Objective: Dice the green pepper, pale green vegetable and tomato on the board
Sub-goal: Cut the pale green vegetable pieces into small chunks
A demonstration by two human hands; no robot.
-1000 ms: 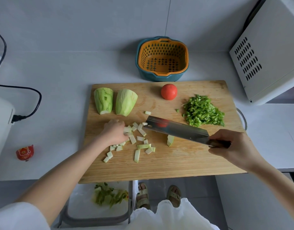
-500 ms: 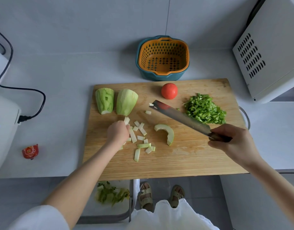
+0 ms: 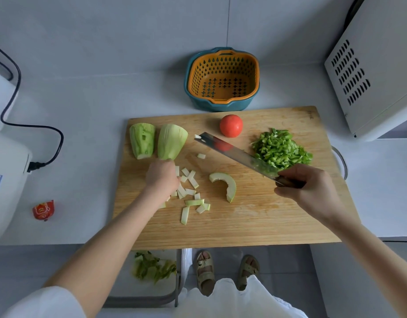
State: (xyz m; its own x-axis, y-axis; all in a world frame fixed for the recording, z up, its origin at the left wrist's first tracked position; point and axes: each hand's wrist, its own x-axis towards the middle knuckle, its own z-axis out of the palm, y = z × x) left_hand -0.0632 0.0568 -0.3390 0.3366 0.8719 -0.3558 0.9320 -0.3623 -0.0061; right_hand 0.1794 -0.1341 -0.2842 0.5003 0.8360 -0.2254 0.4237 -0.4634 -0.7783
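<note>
Pale green vegetable dice (image 3: 190, 192) sit on the board (image 3: 255, 226) under the left hand (image 3: 162, 177), fingers curled, can't tell if they're holding any. Right hand (image 3: 305, 187) grips the knife (image 3: 234, 154), now swung clear of the crescent slice (image 3: 227, 185). The halves (image 3: 171, 141) and tomato (image 3: 231, 125) are still uncut, pepper (image 3: 280, 148) done.

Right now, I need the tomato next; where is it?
Head view: the tomato sits whole near the board's far edge, by the colander, left of the diced pepper.

I get one head-worn view. It faces steeply down, close over the board (image 3: 255, 221) on the tabletop (image 3: 87, 125).
</note>
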